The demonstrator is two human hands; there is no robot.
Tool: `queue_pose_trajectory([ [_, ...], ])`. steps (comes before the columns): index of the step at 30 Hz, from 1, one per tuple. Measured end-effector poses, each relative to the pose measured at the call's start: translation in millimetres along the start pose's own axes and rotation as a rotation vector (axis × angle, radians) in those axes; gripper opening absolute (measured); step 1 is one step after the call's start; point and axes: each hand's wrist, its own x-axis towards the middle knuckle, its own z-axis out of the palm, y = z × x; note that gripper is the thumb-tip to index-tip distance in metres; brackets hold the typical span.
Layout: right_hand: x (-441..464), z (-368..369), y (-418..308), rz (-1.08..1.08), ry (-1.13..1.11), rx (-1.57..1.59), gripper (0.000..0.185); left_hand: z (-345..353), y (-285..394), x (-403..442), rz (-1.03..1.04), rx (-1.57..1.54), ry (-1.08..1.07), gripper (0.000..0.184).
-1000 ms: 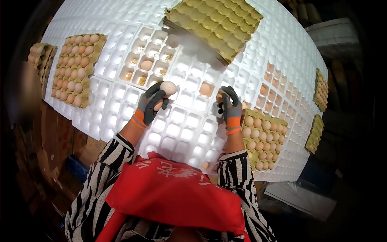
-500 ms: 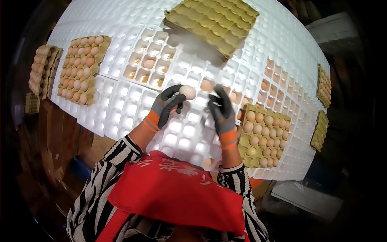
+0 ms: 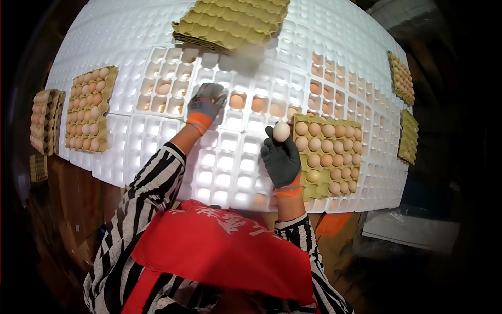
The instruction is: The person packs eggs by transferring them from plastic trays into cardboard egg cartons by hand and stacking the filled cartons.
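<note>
My right hand, in a grey and orange glove, is turned palm up. A pale egg is held at its fingertips, just left of a pulp egg tray full of brown eggs but for a few cells. My left hand, gloved alike, reaches down over a compartment of the white foam tray. Its fingers are curled, and whatever they hold is hidden beneath them. Right of those fingers, a brown egg and another brown egg sit in foam compartments.
Stacked empty pulp trays lie at the back. A filled egg tray stands at the left, with more trays beyond. Foam compartments at the right hold eggs. Another egg tray lies along the right edge.
My left hand has moved away from my right, out over the foam tray. A pale egg was at its fingertips; now my right hand, turned palm up, holds one. The view has shifted.
</note>
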Motion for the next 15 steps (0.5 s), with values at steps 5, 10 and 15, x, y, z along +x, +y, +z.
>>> queue_pose_trajectory([
  [5,-21,6,-7,-0.003,0.009,-0.012,0.042,-1,-23,3,0.098,-0.166,0.238,0.034],
  [10,-57,1,-48,-0.096,0.175,-0.307,0.043,16,-66,3,0.293,0.438,0.056,0.044],
  [15,-115,-30,-194,-0.498,0.358,-0.44,0.039,18,-3,-21,0.258,0.298,0.029,0.044],
])
